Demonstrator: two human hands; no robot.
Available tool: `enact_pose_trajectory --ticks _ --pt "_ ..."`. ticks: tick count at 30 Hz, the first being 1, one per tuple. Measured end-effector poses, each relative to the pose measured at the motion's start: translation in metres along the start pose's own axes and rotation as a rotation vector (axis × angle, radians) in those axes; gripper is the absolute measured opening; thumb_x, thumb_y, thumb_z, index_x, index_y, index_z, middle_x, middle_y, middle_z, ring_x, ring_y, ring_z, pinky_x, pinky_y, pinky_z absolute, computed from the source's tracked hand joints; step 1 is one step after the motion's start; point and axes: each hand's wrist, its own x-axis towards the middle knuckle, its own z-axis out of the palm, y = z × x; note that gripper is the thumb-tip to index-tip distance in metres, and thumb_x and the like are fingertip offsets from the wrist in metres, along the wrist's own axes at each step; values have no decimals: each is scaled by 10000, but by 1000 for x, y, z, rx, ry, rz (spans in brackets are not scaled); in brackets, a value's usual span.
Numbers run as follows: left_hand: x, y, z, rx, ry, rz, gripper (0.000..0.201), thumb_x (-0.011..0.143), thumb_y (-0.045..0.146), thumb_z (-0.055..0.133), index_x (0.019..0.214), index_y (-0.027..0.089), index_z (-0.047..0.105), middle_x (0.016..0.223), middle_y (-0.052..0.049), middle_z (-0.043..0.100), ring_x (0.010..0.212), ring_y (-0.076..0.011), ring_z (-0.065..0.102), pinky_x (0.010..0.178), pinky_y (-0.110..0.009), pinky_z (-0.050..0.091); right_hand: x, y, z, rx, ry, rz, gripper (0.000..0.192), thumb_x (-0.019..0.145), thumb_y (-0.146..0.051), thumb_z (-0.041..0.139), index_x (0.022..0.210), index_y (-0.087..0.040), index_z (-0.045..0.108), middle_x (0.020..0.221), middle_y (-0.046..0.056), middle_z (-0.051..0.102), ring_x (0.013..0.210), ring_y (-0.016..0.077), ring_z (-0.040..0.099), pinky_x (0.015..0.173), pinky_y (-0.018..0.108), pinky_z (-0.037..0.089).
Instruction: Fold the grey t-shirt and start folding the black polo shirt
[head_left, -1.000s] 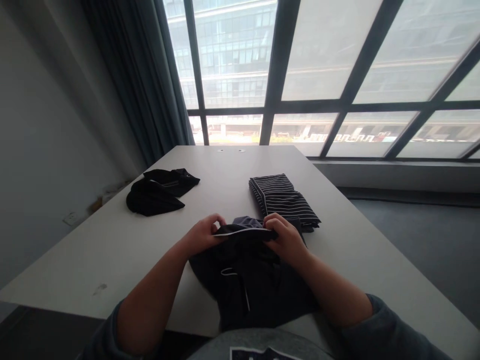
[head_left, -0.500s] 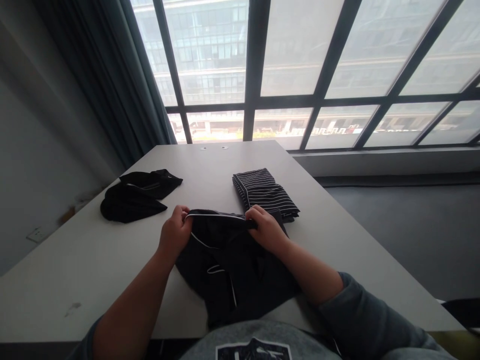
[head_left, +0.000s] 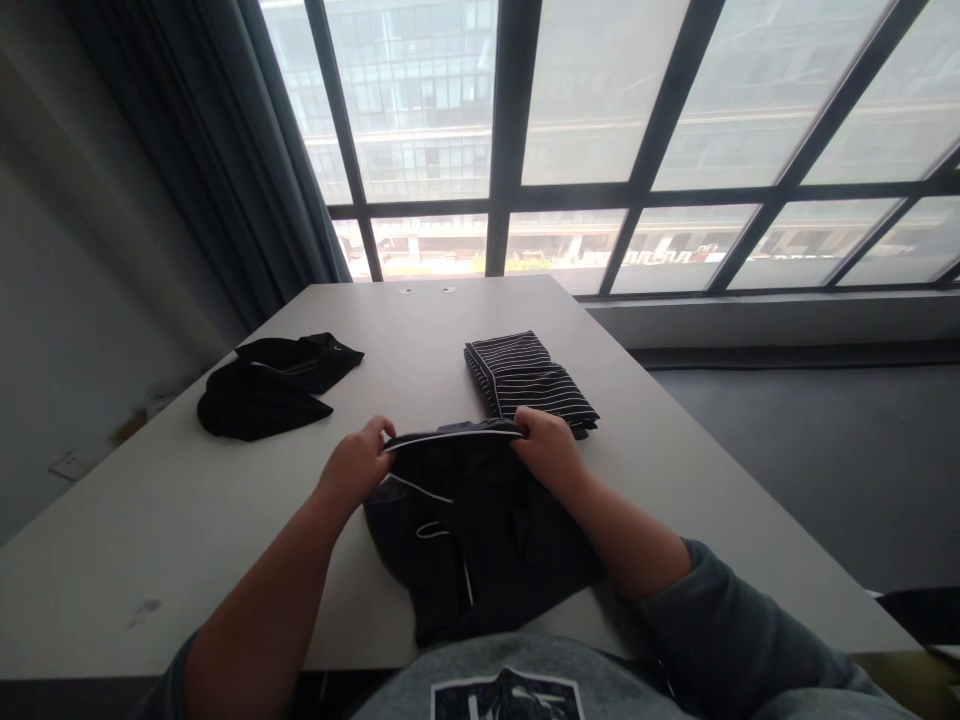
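A dark garment with thin white piping (head_left: pixel 480 530) lies crumpled on the white table (head_left: pixel 225 500) right in front of me. My left hand (head_left: pixel 354 466) pinches the left end of its white-edged top hem. My right hand (head_left: pixel 550 452) grips the right end of the same hem, so the edge is stretched straight between the two hands, slightly above the table. The rest of the cloth hangs down toward my lap.
A folded black-and-white striped garment (head_left: pixel 529 378) lies just beyond my right hand. A loose black garment (head_left: pixel 274 385) sits at the left of the table. Dark curtains (head_left: pixel 225 170) and large windows (head_left: pixel 600 130) stand behind. The floor drops off on the right.
The view swung to the right. My hands spread apart along the hem, then pulled it straight and level.
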Motion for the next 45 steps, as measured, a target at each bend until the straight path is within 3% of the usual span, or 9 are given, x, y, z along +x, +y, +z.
enact_pose_trajectory --ticks 5,12,19,24,27,32,36,41,45 --pt "0 -3 -3 -37 287 -99 225 906 329 556 1123 268 566 824 -7 655 729 -230 625 675 -320 397 -2 -4 5 28 -13 33 119 821 -277 592 749 -253 500 652 -27 553 602 172 492 619 294 303" --pt "-9 5 13 -533 -174 291 454 889 531 684 1204 207 640 991 -49 671 759 -170 589 689 -292 486 1 1 0 -42 12 44 170 765 -224 558 672 -248 418 616 -16 507 603 176 460 614 312 281" --pt "13 -20 18 -477 191 47 390 979 377 417 1208 193 673 803 -7 622 725 -176 593 688 -293 500 4 1 1 200 -33 167 235 825 -363 620 723 -257 436 621 -41 542 594 164 490 601 286 339" --pt "15 -21 21 -332 -129 243 616 847 399 710 1429 223 615 1422 -119 667 1312 -310 622 1121 -459 498 3 -1 -1 311 -93 178 229 785 -364 639 715 -249 454 617 -55 515 580 148 476 590 278 346" --pt "8 -14 31 -447 -281 345 794 841 406 815 1558 253 511 1521 -131 611 1369 -331 600 1183 -478 451 3 -2 -3 287 -94 149 282 775 -361 628 631 -239 419 589 -47 471 601 143 446 581 276 323" --pt "1 -5 54 -812 -256 381 1045 794 451 902 1661 298 340 1431 -141 657 1218 -315 701 1055 -462 550 0 -9 0 562 -363 316 188 806 -378 697 787 -204 628 712 7 644 662 172 599 574 263 450" --pt "-6 8 59 -619 -247 494 1071 724 324 941 1648 324 400 1606 -127 541 1394 -345 596 1151 -489 498 -10 -19 -7 1202 -732 436 323 881 -427 741 1085 -236 578 957 53 738 771 215 753 571 280 582" --pt "12 7 16 -397 -161 497 477 858 127 596 1290 250 755 1251 -53 791 1155 -260 738 1068 -418 559 -16 -19 -31 1471 -1040 141 396 905 -477 800 1049 -223 532 1320 143 701 990 257 775 671 328 651" --pt "56 -3 -84 -122 294 395 348 844 132 566 1116 168 780 1126 -41 799 1067 -251 739 1044 -453 568 -15 -5 -36 1400 -1033 42 357 958 -440 766 1186 -209 617 1351 156 683 1107 239 738 822 345 640"
